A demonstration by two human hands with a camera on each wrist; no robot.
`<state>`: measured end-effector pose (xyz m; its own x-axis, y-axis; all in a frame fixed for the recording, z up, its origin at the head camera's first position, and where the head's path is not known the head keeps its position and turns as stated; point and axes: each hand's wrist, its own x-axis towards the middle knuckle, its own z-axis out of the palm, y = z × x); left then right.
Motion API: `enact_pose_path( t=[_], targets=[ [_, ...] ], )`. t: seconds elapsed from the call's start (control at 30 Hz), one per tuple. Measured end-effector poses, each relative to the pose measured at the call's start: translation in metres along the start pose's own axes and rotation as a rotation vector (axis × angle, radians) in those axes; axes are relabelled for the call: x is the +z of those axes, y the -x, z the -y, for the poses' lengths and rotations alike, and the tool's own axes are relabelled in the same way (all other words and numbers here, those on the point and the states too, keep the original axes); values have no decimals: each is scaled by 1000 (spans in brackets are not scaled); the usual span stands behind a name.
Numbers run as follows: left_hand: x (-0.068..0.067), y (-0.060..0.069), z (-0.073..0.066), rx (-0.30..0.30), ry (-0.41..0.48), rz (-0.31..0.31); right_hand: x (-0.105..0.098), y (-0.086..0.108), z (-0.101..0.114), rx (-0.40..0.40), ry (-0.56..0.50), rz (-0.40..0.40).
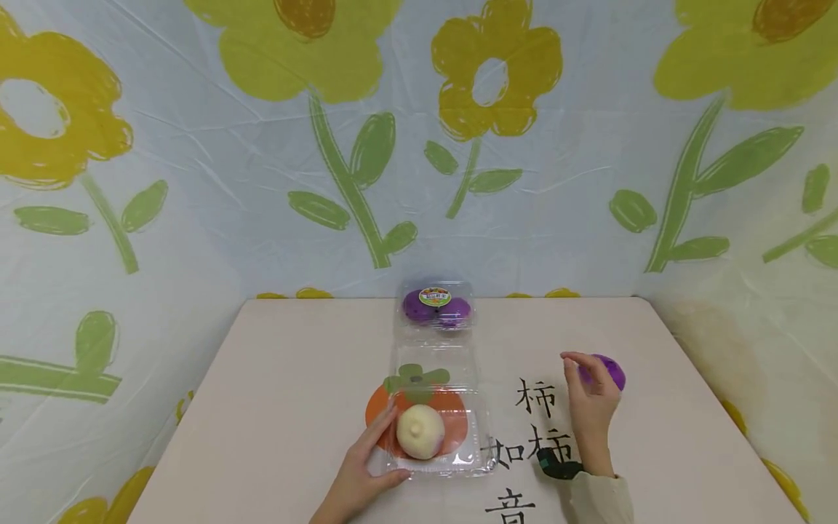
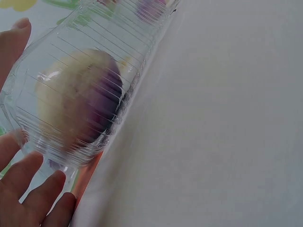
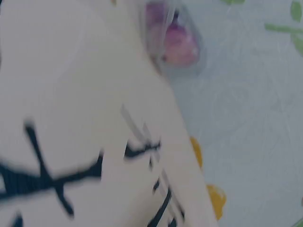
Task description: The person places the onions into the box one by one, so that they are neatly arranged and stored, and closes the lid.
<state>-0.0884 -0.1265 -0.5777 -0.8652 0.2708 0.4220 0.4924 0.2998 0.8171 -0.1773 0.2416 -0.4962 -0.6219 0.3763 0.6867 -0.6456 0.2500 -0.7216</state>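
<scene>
My left hand (image 1: pixel 363 466) touches the left and front sides of an open clear plastic clamshell box (image 1: pixel 468 460), its fingers spread along the edge. In the tray lies a round cream-coloured piece (image 1: pixel 417 431) with a small nub on top; purple colour shows on its side in the left wrist view. On the right, my right hand (image 1: pixel 594 415) is held with loosely bent fingers, thumb and forefinger tips close together. Beyond it, partly covered by that hand, is a round purple thing (image 1: pixel 614 370); whether they touch cannot be told. The right wrist view shows no hand.
A closed clear box (image 1: pixel 466 326) with purple round pieces and a label stands at the back table edge, behind the open lid (image 1: pixel 433 356). An orange persimmon print (image 1: pixel 376 407) lies beneath the open box. Black written characters (image 1: pixel 537 398) mark the tabletop; a flowered cloth (image 1: pixel 556 255) hangs behind.
</scene>
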Motion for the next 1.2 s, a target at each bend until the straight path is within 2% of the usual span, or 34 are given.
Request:
enact_pose_path(
  t=[0.1,0.2,0.3,0.37,0.47,0.57,0.67,0.77,0.9,1.1,1.2],
  targets=[
    [0,0,0,1,-1,-1,-4,-2,6,-9,98,-210],
    [1,0,0,5,7,1,-10,-2,5,35,175,-358],
    [1,0,-1,4,14,1,-17,-1,-7,102,257,-418],
    [1,0,-1,2,15,1,-23,1,-19,187,290,-428],
    [1,0,0,-5,21,2,-32,6,-37,355,293,-415],
    [2,1,1,-7,23,-1,-37,12,-49,538,272,-367],
    [2,2,2,-5,24,-5,-40,16,-56,642,296,-279],
    [1,1,3,-2,15,-5,-43,19,-59,661,361,-180],
    [2,0,2,2,3,-5,-43,21,-58,669,430,-113],
    [2,0,2,22,9,-11,-43,23,-57,702,447,-94],
    [1,0,2,17,16,-8,-42,22,-57,703,434,-109]
  ],
)
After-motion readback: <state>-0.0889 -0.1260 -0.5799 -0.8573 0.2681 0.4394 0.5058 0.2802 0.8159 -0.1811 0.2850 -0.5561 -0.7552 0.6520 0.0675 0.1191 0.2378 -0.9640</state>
